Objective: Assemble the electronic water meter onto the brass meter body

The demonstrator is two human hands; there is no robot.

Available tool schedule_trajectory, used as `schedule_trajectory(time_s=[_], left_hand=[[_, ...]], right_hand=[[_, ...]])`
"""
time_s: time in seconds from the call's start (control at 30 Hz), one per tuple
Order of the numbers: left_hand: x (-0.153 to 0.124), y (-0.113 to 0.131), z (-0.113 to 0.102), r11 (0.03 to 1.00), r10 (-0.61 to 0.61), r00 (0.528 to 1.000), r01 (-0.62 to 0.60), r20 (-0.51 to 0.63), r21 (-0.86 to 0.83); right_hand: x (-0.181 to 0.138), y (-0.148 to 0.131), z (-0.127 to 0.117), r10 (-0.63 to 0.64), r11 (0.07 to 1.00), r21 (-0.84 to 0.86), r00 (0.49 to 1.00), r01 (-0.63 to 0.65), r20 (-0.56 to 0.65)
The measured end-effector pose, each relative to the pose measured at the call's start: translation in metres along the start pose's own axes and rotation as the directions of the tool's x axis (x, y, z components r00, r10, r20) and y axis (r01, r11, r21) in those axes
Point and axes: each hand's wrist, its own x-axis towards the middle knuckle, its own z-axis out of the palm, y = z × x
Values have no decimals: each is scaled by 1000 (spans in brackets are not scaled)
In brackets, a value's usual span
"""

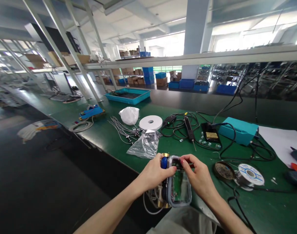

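Both my hands hold a small device [179, 190] with a clear plastic cover, a green circuit board inside, a blue body and brass fittings, above the near edge of the green bench [102, 130]. My left hand [155, 174] is wrapped round its left side by the blue part. My right hand [198, 177] grips the top right, fingertips pinched at the cover's upper edge. White wires hang below the device.
A clear plastic bag [145, 144], a white tape roll [150, 123], a soldering iron [189, 128] with tangled cables, a teal soldering station [238, 130], a solder spool [250, 174] and a teal tray [127, 96] lie on the bench. White paper [282, 143] is at right.
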Motion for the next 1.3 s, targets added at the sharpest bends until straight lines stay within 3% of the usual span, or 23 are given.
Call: schedule_trajectory(time_s=[0.17, 0.37, 0.6, 0.77, 0.9, 1.03, 1.13, 1.3], left_hand=[[-2, -4, 0, 998, 24, 1000, -25, -11, -51], [-7, 8, 4, 1000, -15, 1000, 15, -27, -10], [-8, 9, 8, 1000, 9, 1000, -9, -7, -4], [-7, 5, 7, 1000, 7, 1000, -7, -12, -5], [-9, 12, 7, 999, -27, 999, 27, -29, 22], [-12, 20, 11, 985, -85, 993, 96, -84, 144], [-12, 21, 14, 973, -95, 990, 114, -101, 201], [-12, 20, 15, 967, -78, 988, 107, -130, 233]], right_hand=[[-2, -7, 0, -27, 1000, 16, 1000, 27, 2], [0, -17, -2, -6, 999, 42, 998, 3, 64], [5, -15, -3, -267, 964, 39, 951, 264, 154], [4, -15, 2, -397, 916, -12, 910, 401, 116], [0, -16, 2, -261, 946, -181, 962, 270, 74], [-1, -27, -3, -80, 854, -477, 959, 206, 271], [0, -36, -4, 6, 793, -574, 940, 203, 341], [1, -35, -5, -62, 806, -527, 923, 270, 379]])
